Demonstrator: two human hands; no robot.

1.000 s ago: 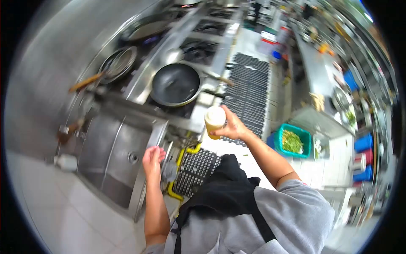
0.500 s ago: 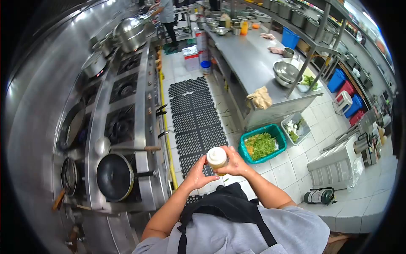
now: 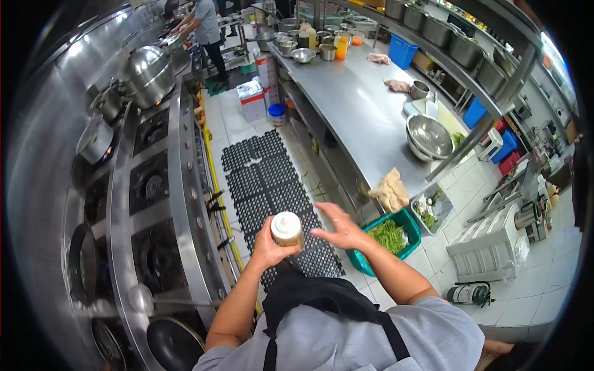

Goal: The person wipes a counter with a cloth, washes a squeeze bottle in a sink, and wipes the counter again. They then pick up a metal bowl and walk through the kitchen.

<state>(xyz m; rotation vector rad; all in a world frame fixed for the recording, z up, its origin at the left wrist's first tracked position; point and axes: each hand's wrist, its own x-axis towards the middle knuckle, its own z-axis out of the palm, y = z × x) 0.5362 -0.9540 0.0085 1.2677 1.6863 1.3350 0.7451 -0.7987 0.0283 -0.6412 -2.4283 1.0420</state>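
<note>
My left hand (image 3: 270, 248) is wrapped round a squeeze bottle (image 3: 287, 230) with a white cap, held upright above the black floor mat. The bottle's contents look yellowish. To the right of the bottle, my right hand (image 3: 339, 229) is open, its fingers stretched out and apart from the bottle. Beyond and below that hand, a green basin (image 3: 413, 239) of shredded greens (image 3: 388, 237) stands on the floor. A tan cloth (image 3: 391, 190) hangs over the near corner of the steel table (image 3: 346, 105).
At left runs a stove (image 3: 117, 216) with a wok (image 3: 170, 346), a ladle (image 3: 141, 298) and pots. Steel bowls (image 3: 429, 137) sit on the table. A perforated black mat (image 3: 263, 179) covers the aisle. A fire extinguisher (image 3: 468, 293) lies at right. Another person (image 3: 207, 31) stands at the far stove.
My right hand has let go of the bottle and spread open. My left hand keeps the bottle, now further left in view. The camera has moved forward along the aisle.
</note>
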